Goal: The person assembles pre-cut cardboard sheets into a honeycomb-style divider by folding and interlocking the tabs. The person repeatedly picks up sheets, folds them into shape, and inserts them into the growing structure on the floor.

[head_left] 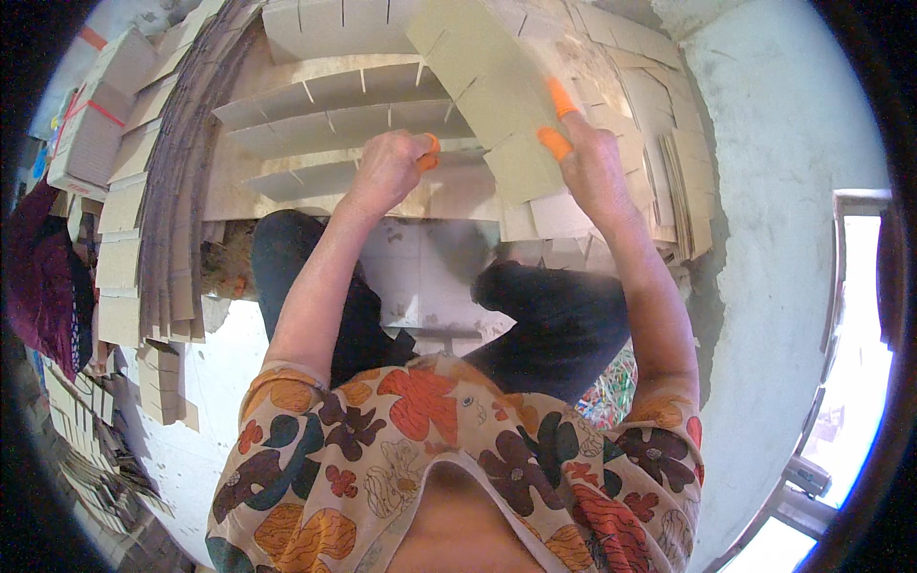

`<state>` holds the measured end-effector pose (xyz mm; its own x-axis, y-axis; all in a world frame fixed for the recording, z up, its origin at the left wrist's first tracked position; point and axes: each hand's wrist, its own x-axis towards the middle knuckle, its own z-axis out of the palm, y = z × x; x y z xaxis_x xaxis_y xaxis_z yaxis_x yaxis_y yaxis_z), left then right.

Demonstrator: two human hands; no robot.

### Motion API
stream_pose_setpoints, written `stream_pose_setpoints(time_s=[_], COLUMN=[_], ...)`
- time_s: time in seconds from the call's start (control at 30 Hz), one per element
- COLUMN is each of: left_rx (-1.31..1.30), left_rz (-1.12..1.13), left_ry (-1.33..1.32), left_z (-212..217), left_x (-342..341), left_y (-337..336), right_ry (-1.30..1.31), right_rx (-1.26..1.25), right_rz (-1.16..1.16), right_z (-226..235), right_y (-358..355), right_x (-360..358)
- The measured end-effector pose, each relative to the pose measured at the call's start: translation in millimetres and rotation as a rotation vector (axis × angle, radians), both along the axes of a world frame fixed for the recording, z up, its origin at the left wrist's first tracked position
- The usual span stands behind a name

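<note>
My right hand (pixel 590 160), with orange rubber tips on two fingers, grips a slotted cardboard strip (pixel 487 76) that tilts up and away to the left. My left hand (pixel 390 164) is closed, an orange tip on one finger, and rests on the near edge of a row of slotted cardboard strips (pixel 334 105) standing on edge in front of me. Whether it pinches one of them I cannot tell. My knees in dark trousers frame the floor below.
Tall stacks of flat cardboard pieces (pixel 172 191) curve along my left. More loose strips (pixel 659 143) are piled at the right by a pale wall (pixel 793 143). Bundled boxes (pixel 86 134) lie far left. A bright doorway (pixel 860 363) opens at the right.
</note>
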<state>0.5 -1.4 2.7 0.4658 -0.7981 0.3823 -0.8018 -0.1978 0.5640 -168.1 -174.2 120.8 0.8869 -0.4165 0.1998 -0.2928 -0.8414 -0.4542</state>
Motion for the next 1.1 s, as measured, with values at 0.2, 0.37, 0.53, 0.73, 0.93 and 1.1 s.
stream_pose_setpoints(time_s=[0.2,0.37,0.53,0.73,0.93,1.1], left_rx=[0.009,0.015,0.042,-0.053,-0.159,0.048], left_rz=[0.001,-0.023,-0.002,-0.021,-0.016,-0.209], left_ry=[-0.021,0.042,0.005,-0.108,0.016,1.13], left_z=[1.6,0.9,3.9,9.5,18.2,-32.8], left_x=[1.3,4.5,0.9,1.1,-66.0,-95.6], left_y=[-1.0,2.1,1.4,1.6,8.5,-13.8], right_ry=[0.002,0.081,0.022,0.139,-0.133,-0.054], right_rx=[0.115,0.113,0.118,0.209,-0.02,0.016], right_rz=[0.012,-0.067,0.063,0.008,0.192,0.143], right_z=[-11.7,-12.7,-13.2,2.9,-32.2,-23.7], right_y=[8.9,10.2,4.3,11.6,0.9,-5.9], right_x=[4.1,-0.1,-2.1,18.1,2.2,2.3])
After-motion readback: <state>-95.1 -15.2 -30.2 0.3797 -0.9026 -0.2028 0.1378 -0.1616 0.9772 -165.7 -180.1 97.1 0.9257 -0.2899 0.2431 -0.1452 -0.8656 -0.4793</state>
